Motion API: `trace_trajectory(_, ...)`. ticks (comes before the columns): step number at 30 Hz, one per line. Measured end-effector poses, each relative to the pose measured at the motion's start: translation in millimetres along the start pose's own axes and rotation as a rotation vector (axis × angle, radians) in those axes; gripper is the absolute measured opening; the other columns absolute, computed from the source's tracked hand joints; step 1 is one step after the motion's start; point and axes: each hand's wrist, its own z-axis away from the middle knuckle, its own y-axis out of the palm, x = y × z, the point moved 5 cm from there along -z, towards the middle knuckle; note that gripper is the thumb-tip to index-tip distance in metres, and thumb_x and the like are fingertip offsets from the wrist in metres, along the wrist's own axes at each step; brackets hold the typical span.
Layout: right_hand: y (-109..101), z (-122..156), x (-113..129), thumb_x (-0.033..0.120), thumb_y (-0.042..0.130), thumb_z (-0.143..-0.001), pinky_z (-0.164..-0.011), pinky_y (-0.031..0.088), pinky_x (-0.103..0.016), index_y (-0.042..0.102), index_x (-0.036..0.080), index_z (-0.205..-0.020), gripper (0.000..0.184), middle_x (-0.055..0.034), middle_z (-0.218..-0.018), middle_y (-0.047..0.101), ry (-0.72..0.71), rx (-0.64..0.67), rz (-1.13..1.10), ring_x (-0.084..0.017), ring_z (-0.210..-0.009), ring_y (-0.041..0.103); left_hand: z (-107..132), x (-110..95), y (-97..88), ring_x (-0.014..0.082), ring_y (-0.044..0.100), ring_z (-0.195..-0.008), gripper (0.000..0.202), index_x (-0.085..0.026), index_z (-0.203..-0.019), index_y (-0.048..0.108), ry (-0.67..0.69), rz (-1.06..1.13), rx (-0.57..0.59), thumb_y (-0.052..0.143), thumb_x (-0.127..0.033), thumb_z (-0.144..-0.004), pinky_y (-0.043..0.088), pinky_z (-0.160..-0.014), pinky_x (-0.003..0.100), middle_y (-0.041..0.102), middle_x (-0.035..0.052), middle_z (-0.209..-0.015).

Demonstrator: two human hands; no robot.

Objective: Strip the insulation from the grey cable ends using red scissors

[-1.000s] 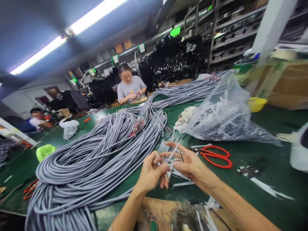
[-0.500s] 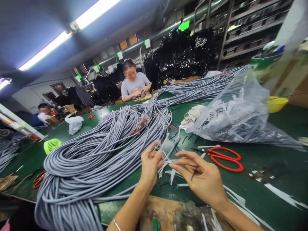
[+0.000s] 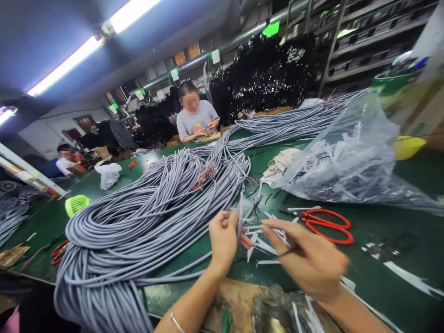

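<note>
Above green table [image 3: 364,296]: 1 grey cable end [image 3: 240,213].
Left hand [image 3: 225,238]: clamped on it.
Right hand [image 3: 314,261]: blurred; we cannot tell grip.

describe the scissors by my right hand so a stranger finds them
On the green table, find the clear bag right of the grey cable pile. The scissors lie flat just before it, past the right hand. The other red pairs lie far left, away from the bag.

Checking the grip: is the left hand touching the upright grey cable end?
Touching. The head view shows the left hand pinching the grey cable end between thumb and fingers, with no gap.
</note>
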Motion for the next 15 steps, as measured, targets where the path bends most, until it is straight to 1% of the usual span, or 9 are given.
trace_trajectory(1,7,3,7,0.027,0.054,-0.085,-0.046,0.045,-0.021,0.064,0.019,-0.082,0.013,-0.0022,-0.067,0.070,-0.123,0.092,-0.015,-0.010,-0.043,0.059,2,1,1.3,0.0110,0.048,-0.022,0.045,-0.018,-0.066,0.043,0.018,-0.029,0.018,0.063,-0.058,-0.064,0.034,-0.025,0.016,0.050,-0.0069,-0.038)
trace_trajectory(2,13,5,12,0.025,0.049,-0.088,-0.048,0.046,-0.020,0.064,0.018,-0.083,0.017,-0.0035,-0.069,0.071,-0.198,0.151,-0.040,-0.011,-0.048,0.062,4,1,2.0,0.0108,0.047,-0.022,0.043,-0.018,-0.068,0.043,0.037,-0.057,0.029,0.060,-0.057,-0.068,0.035,-0.025,0.016,0.047,-0.0090,-0.035)
trace_trajectory(3,17,6,14,0.024,0.045,-0.089,-0.049,0.046,-0.019,0.064,0.017,-0.082,0.021,-0.0043,-0.069,0.071,-0.234,0.194,-0.067,-0.011,-0.051,0.064,6,1,2.1,0.0103,0.046,-0.022,0.041,-0.019,-0.069,0.042,0.055,-0.082,0.030,0.058,-0.056,-0.071,0.034,-0.025,0.016,0.043,-0.0109,-0.034)
trace_trajectory(5,23,6,12,0.021,0.040,-0.091,-0.051,0.047,-0.018,0.062,0.016,-0.076,0.027,-0.0037,-0.065,0.070,-0.216,0.243,-0.112,-0.011,-0.052,0.064,7,2,1.0,0.0084,0.043,-0.021,0.037,-0.020,-0.071,0.039,0.084,-0.121,0.015,0.054,-0.054,-0.076,0.030,-0.024,0.014,0.041,-0.0126,-0.035)
trace_trajectory(7,26,5,10,0.018,0.041,-0.089,-0.051,0.046,-0.017,0.061,0.017,-0.072,0.026,-0.0020,-0.062,0.069,-0.166,0.279,-0.143,-0.010,-0.050,0.063,5,3,-0.8,0.0060,0.039,-0.020,0.034,-0.020,-0.071,0.038,0.095,-0.140,-0.009,0.052,-0.050,-0.079,0.025,-0.022,0.013,0.041,-0.0127,-0.038)
trace_trajectory(9,26,5,9,0.017,0.044,-0.087,-0.047,0.044,-0.016,0.060,0.017,-0.069,0.025,-0.0008,-0.059,0.067,-0.129,0.308,-0.156,-0.009,-0.045,0.059,-1,3,-3.1,0.0039,0.036,-0.019,0.031,-0.020,-0.069,0.037,0.077,-0.120,-0.039,0.050,-0.045,-0.082,0.021,-0.022,0.012,0.044,-0.0115,-0.043)
trace_trajectory(12,25,6,9,0.020,0.045,-0.086,-0.042,0.040,-0.017,0.060,0.017,-0.065,0.026,0.0008,-0.053,0.063,-0.088,0.345,-0.177,-0.008,-0.039,0.053,-11,4,-8.9,0.0016,0.033,-0.019,0.029,-0.019,-0.067,0.034,-0.020,0.000,-0.144,0.049,-0.038,-0.083,0.017,-0.023,0.012,0.049,-0.0091,-0.051)
trace_trajectory(15,24,5,9,0.022,0.045,-0.086,-0.039,0.037,-0.017,0.061,0.016,-0.064,0.027,0.0013,-0.049,0.060,-0.045,0.361,-0.204,-0.007,-0.036,0.048,-15,2,-13.8,0.0005,0.030,-0.019,0.029,-0.019,-0.068,0.033,-0.126,0.137,-0.243,0.048,-0.038,-0.084,0.015,-0.025,0.012,0.052,-0.0070,-0.058)
